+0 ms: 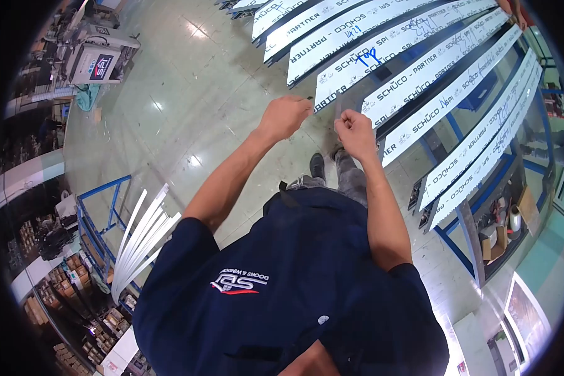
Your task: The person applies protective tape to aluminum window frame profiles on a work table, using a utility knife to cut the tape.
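My left hand (287, 118) is closed in front of me, fingers curled, near the end of a long profile (338, 89) covered in white printed protective film. A tiny dark bit shows at its fingertips, too small to name. My right hand (357, 133) is closed in a pinch, close to the end of a neighbouring film-covered profile (388, 106). What its fingers hold, if anything, is hidden. The two hands are a short way apart, above the floor and my shoes. Blue handwritten marks (367, 57) stand on the film of one profile.
Several more film-covered profiles (464, 131) lie side by side on a blue-framed rack (454, 245). At the far right end, another person's arm (514, 11) shows. A blue trolley (109, 188) with white strips (138, 244) stands left. A machine (97, 62) is at the upper left.
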A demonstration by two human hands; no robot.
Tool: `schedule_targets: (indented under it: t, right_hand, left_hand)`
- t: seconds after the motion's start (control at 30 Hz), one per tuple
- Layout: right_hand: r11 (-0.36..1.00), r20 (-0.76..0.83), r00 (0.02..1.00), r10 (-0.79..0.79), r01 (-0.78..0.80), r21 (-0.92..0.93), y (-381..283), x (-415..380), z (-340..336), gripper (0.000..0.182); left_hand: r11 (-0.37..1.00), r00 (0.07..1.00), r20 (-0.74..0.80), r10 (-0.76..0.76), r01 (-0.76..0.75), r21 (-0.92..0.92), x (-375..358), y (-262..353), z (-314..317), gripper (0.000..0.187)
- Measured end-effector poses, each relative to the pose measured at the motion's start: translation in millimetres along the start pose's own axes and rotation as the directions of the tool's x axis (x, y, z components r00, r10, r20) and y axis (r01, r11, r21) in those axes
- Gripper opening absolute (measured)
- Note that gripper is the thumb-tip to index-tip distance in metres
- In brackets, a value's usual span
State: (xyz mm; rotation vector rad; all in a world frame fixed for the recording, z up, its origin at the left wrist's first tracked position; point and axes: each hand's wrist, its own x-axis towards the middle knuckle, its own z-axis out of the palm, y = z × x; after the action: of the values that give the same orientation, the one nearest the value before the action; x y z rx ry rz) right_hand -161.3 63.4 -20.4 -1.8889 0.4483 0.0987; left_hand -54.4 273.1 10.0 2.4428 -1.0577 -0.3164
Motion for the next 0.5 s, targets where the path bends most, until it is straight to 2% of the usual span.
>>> schedule_targets:
  t: [0.07,0.17,0.27,0.5]
  right_hand:
    - [1.000,0.004,1.000,-0.008,0.008,0.010,5,10,-1,0.021]
    - [0.999,0.024,1.000,-0.012,0.011,0.042,15,21,-5,0.020]
    - [0.993,0.050,0.999,0.020,-0.026,0.114,14,27,-8,0.019]
    - [0.982,0.113,0.993,0.032,-0.052,0.182,15,32,-13,0.020]
  left_hand:
    - [0.992,0.984,0.177,0.032,-0.053,0.117,18,-6,1,0.013]
    - [0.961,0.945,0.319,0.076,-0.155,0.230,37,-7,-4,0.012]
    - [0.902,0.904,0.393,0.165,-0.300,0.310,47,-12,-2,0.011]
    - [0.812,0.793,0.551,0.258,-0.487,0.321,67,-2,-14,0.009]
